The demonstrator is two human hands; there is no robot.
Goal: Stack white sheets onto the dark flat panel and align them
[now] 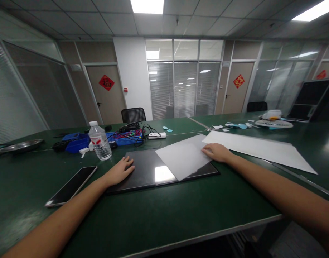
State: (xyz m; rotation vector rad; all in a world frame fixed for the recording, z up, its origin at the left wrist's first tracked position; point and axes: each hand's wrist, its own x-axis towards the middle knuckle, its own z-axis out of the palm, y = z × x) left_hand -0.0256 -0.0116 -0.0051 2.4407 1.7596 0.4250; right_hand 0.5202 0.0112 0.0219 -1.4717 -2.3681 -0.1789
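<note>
A flat, glossy black panel (143,168) lies on the green table in front of me, reflecting a ceiling light. My left hand (120,171) rests flat on its left end, fingers stretched out. Over the panel's right part slants a whitish, see-through sheet (179,156). My right hand (216,152) has its fingers closed on the sheet's right edge, the thumb hidden from view. Just beyond that hand a larger white board or sheet (255,148) lies on the table.
Left of the panel lies a dark-screened phone (73,186); a water bottle (100,141) stands behind it. Blue trays (126,138) with tangled wires, a white power strip (157,135) and a metal pan (22,146) sit farther back. The table's front edge (207,236) runs close to me.
</note>
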